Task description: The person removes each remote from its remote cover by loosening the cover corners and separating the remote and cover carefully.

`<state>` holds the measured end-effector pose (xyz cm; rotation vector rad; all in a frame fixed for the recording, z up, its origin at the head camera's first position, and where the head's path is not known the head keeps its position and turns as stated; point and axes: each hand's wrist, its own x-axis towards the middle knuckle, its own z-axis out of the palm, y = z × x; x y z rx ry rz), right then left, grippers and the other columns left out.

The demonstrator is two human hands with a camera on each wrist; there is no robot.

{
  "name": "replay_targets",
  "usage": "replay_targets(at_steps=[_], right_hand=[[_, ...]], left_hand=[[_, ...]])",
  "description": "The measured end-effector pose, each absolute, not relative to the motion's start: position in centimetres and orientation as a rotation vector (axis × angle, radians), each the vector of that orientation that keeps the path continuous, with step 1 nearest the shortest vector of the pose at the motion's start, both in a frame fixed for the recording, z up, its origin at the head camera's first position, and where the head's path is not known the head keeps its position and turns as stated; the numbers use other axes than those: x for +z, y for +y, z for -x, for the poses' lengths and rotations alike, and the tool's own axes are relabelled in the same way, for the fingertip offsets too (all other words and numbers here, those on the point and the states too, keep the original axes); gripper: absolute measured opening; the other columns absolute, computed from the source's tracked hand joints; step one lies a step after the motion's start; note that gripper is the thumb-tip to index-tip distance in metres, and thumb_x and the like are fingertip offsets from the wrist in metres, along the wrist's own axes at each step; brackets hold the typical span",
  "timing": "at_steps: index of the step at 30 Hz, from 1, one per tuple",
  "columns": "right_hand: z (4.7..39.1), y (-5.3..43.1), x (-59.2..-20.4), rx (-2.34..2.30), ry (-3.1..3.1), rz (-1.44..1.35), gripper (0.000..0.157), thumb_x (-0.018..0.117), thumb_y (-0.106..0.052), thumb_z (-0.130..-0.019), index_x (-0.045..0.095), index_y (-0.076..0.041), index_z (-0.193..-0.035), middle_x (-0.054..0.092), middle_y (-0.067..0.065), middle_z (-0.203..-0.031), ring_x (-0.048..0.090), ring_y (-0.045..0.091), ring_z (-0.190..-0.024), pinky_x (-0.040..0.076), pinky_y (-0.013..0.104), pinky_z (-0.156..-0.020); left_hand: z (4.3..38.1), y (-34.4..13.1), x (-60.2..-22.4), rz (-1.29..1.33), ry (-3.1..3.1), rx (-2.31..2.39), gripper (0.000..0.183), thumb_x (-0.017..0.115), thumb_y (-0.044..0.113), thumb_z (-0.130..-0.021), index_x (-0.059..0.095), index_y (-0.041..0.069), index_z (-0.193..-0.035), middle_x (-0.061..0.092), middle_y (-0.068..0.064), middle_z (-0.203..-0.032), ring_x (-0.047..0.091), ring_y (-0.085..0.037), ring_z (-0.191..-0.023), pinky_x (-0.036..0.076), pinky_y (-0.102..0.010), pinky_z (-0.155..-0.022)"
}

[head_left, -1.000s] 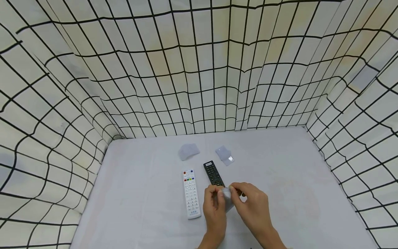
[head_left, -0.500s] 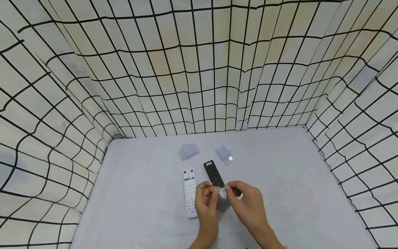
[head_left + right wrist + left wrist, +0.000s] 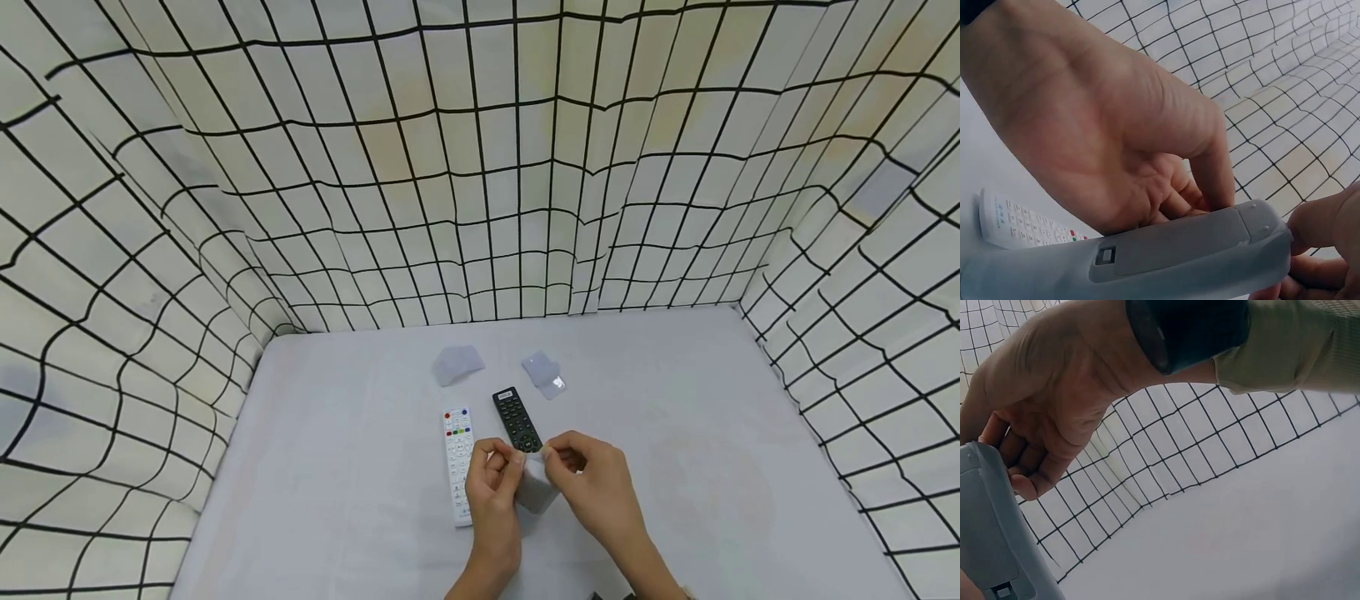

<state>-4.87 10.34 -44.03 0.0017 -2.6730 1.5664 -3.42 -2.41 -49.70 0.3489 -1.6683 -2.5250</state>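
Observation:
Between my two hands is a grey remote control [image 3: 536, 490], its back with the battery cover turned toward me and one end raised. Thin clear film seems to cling to that end in the right wrist view, where the remote's back [image 3: 1179, 244] fills the lower part. My left hand [image 3: 491, 504] pinches at the raised end's left corner, thumb against forefinger. At the right corner my right hand [image 3: 596, 483] pinches too, its other fingers curled. A white remote control [image 3: 457, 454] lies left, partly behind my left hand. A black remote control [image 3: 516, 417] lies just beyond the hands.
Two pieces of clear plastic film lie farther back on the white table [image 3: 337, 467]: a wider piece [image 3: 457, 365] at left and a smaller piece [image 3: 543, 373] at right. Small dark things [image 3: 597, 597] show at the bottom edge. Grid-patterned cloth walls [image 3: 480, 208] surround the table.
Both hands have shifted left, the left one farther, now overlapping the white remote control. More of the grey remote control's back shows between them.

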Motion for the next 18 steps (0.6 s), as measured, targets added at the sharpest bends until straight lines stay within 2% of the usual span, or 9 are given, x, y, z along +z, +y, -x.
replay_targets(at_steps=[5,10,18], right_hand=[[5.6,10.9,-43.9,1.719,-2.714,0.041,0.010,0.074,-0.004,-0.090,0.078,-0.013,-0.087,0.071,-0.002,-0.075,0.060,0.009,-0.067,0.049,0.022,-0.061],[5.8,11.1,-43.7,1.776,-2.719,0.051,0.008,0.073,-0.008,-0.094,0.076,-0.014,-0.088,0.069,0.000,-0.078,0.060,0.011,-0.070,0.049,0.023,-0.063],[4.7,11.1,-44.7,1.708,-2.672,-0.038,0.003,0.072,-0.020,-0.100,0.074,-0.021,-0.101,0.075,-0.009,-0.096,0.067,0.007,-0.091,0.056,0.025,-0.083]], left_hand=[[3.7,-2.7,-49.4,-0.405,-1.685,-2.577,0.022,0.067,0.011,-0.099,0.049,0.003,-0.110,0.062,0.002,-0.096,0.060,-0.007,-0.090,0.052,-0.020,-0.083],[4.1,-3.0,-49.1,-0.436,-1.659,-2.662,0.023,0.067,0.008,-0.097,0.048,0.005,-0.110,0.060,0.002,-0.098,0.061,-0.008,-0.096,0.051,-0.021,-0.088],[4.4,-3.4,-49.0,-0.446,-1.667,-2.684,0.019,0.064,0.004,-0.098,0.050,0.004,-0.111,0.061,0.002,-0.098,0.061,-0.010,-0.098,0.051,-0.022,-0.093]])
